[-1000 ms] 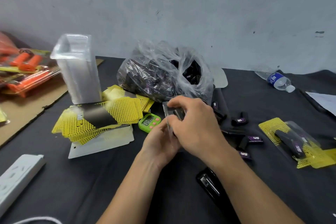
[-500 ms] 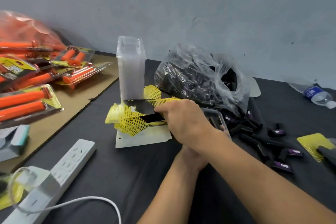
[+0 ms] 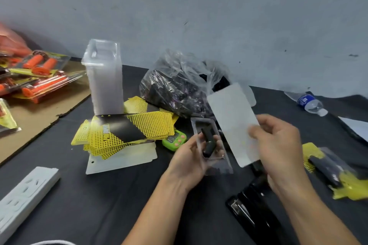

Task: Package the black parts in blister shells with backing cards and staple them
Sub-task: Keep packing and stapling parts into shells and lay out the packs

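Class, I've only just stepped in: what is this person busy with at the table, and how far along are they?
A person is packaging small black parts. The left hand holds a clear blister shell with one black part lying in it. The right hand holds a backing card, blank side toward the camera, beside the shell and not yet on it. The stapler lies untouched on the table between the forearms. One finished pack lies to the right.

one head-worn view — looking forward and down, close over the table (image 3: 83, 205).
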Demonstrator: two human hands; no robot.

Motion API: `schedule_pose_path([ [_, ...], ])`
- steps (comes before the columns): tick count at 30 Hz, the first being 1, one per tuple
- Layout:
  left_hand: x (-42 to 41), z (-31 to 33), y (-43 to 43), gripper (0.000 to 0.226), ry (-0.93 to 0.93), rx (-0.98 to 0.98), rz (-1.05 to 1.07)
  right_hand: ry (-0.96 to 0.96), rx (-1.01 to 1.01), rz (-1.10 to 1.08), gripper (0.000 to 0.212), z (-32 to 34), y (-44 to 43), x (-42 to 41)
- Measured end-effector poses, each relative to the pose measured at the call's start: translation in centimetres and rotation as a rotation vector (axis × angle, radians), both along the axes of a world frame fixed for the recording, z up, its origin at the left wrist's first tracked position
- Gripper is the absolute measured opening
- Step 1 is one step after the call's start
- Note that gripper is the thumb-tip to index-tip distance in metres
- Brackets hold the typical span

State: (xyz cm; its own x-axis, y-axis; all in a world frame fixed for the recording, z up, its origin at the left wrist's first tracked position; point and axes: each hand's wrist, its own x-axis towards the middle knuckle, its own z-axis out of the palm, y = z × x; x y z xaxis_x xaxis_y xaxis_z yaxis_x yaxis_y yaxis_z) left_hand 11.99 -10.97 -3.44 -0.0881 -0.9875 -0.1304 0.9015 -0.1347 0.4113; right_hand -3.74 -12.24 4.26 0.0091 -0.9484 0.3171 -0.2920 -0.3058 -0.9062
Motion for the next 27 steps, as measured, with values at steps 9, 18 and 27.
schedule_pose_path([
  [9,0.1,-0.4,-0.7,0.059,0.078,-0.106,0.071,0.216,0.444,0.153,0.046,-3.5,1.9,-7.1],
  [18,0.5,-0.7,-1.0,0.059,0.012,-0.052,0.131,0.402,0.416,0.294,0.071,-3.5,2.2,-7.6],
  [27,0.6,-0.9,-1.4,0.055,0.040,-0.034,0.215,0.528,0.299,0.289,0.055,-3.1,2.3,-7.3],
])
